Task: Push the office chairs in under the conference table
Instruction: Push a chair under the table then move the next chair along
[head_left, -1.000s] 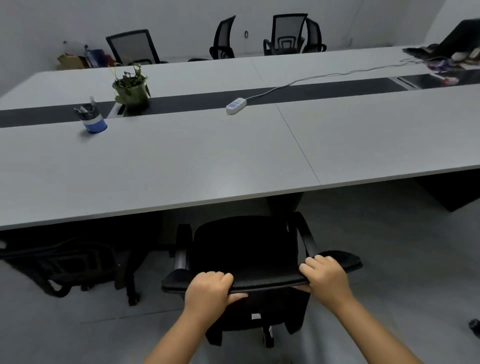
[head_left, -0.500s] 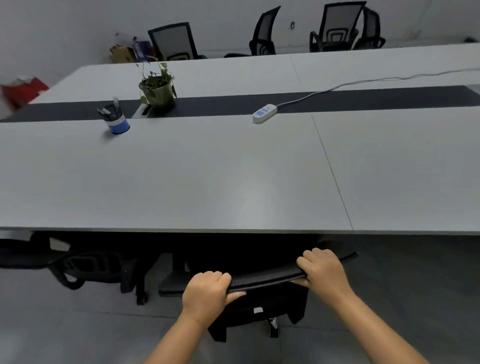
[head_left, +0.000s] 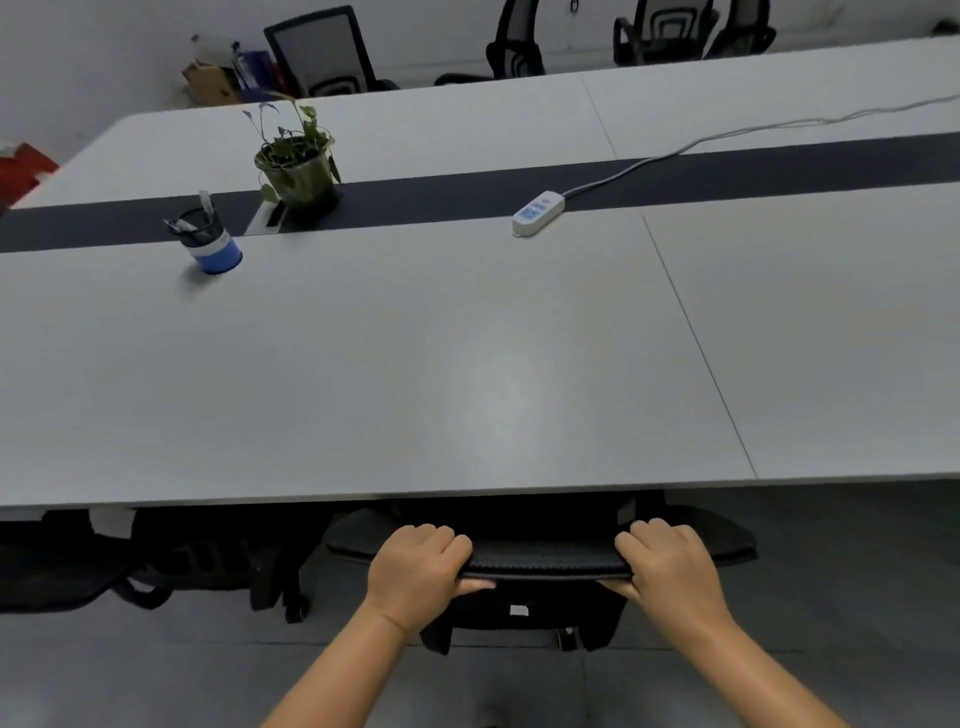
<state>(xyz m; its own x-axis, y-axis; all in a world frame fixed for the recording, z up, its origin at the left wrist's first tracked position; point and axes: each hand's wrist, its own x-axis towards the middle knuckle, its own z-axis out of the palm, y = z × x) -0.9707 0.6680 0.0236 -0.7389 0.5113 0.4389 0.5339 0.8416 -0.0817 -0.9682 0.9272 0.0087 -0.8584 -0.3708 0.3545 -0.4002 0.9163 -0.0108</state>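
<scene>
A black office chair (head_left: 545, 564) stands right in front of me with its seat hidden under the near edge of the long white conference table (head_left: 415, 374). Only the top of its backrest and part of its base show. My left hand (head_left: 418, 574) grips the backrest's top edge on the left, and my right hand (head_left: 670, 571) grips it on the right. Another black chair (head_left: 171, 561) sits tucked under the table to the left.
On the table stand a potted plant (head_left: 298, 166), a blue pen cup (head_left: 208, 241) and a white power strip (head_left: 537, 212) with its cable running right. Several black chairs (head_left: 324, 52) stand along the far side. Boxes (head_left: 213, 83) lie by the back wall.
The chair has rolled forward under the table with both hands on its backrest; its seat and armrests, visible a second ago, are now hidden by the tabletop.
</scene>
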